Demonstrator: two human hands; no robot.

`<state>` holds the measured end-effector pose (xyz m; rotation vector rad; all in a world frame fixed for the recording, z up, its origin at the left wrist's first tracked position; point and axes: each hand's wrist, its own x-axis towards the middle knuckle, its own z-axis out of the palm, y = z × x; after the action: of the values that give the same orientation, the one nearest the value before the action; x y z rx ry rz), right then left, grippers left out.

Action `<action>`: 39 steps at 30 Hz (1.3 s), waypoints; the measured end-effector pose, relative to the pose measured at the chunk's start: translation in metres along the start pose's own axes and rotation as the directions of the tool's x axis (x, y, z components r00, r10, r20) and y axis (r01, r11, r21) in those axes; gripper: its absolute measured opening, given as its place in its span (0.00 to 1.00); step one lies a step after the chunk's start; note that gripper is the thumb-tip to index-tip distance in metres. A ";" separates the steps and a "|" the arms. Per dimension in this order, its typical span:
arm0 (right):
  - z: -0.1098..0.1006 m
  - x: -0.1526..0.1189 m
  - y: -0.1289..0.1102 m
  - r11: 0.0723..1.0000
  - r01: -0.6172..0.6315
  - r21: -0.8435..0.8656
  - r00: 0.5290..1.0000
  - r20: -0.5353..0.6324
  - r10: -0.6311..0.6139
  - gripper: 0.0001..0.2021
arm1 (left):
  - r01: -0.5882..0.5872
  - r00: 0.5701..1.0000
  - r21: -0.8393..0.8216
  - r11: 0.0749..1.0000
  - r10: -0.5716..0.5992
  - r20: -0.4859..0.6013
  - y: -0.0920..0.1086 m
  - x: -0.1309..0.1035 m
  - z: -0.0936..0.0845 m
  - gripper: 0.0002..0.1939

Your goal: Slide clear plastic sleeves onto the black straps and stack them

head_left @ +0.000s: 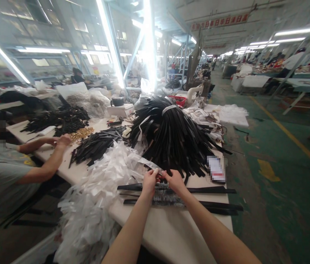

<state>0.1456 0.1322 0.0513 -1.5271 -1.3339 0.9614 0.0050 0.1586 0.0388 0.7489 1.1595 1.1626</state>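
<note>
My left hand (pixel 150 181) is closed in a pinch on a translucent white strip (pixel 146 162), whose free end points to the upper left. Close beside it, my right hand (pixel 174 179) pinches at the strip's other end; the fingertips partly hide that spot. Just below both hands, long flat black straps (pixel 210 190) lie across the table, with clear plastic wrap (pixel 167 198) around their middle. Beyond my fingers spreads a large bundle of black straps (pixel 168 135), tied near its top with a pale band (pixel 169 109).
A heap of white film strips (pixel 97 198) spills over the table's left edge. Smaller black straps (pixel 97 145) and gold-coloured pieces (pixel 82 135) lie farther left, near a co-worker's hands (pixel 61 140). A phone (pixel 216 169) rests at the right edge of the table (pixel 182 234).
</note>
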 end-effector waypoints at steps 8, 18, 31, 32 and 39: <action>0.004 0.003 0.013 1.000 -0.025 0.016 0.999 0.023 0.025 0.08 | -0.024 0.989 -0.024 0.999 0.027 0.143 0.001 -0.001 -0.010 0.21; 0.005 0.011 0.001 0.999 -0.043 0.016 0.997 -0.066 0.044 0.08 | 0.049 0.981 0.029 0.998 -0.053 0.186 -0.002 -0.001 -0.005 0.17; -0.015 0.010 0.008 0.991 -0.074 0.115 0.996 0.057 0.068 0.14 | 0.056 0.996 -0.065 0.996 -0.051 0.071 -0.004 0.011 0.019 0.12; -0.020 0.007 0.010 0.989 -0.079 0.121 0.994 0.082 0.070 0.14 | 0.062 0.997 -0.087 0.994 -0.057 0.056 -0.002 0.013 0.021 0.11; -0.047 -0.010 0.023 0.997 -0.060 0.048 0.979 0.198 0.050 0.15 | 0.118 0.993 -0.204 0.972 -0.109 0.056 0.006 0.015 0.035 0.06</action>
<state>0.1955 0.1155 0.0448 -1.4644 -1.3967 1.2000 0.0363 0.1782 0.0500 0.5400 1.0132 1.1448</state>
